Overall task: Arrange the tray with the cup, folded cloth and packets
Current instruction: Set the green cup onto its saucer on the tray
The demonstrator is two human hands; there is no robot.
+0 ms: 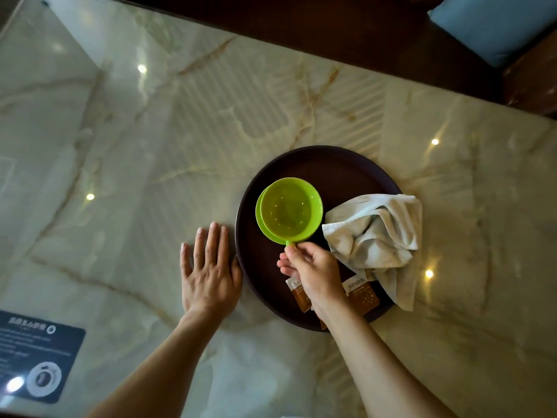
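Observation:
A round dark brown tray (337,164) lies on the marble table. On its left half stands a lime green cup (289,211), and my right hand (313,273) pinches the cup's small handle at its near side. A crumpled beige cloth (376,236) lies on the tray's right side and hangs over the rim. Brown packets (361,294) lie at the tray's near edge, partly hidden under my right hand. My left hand (209,273) rests flat on the table, fingers apart, thumb against the tray's left rim.
The glossy marble table (180,131) stretches left and behind the tray. A dark blue printed card (39,354) lies at the near left. A dark wooden edge runs along the far side, with a blue cushion (494,25) at the top right.

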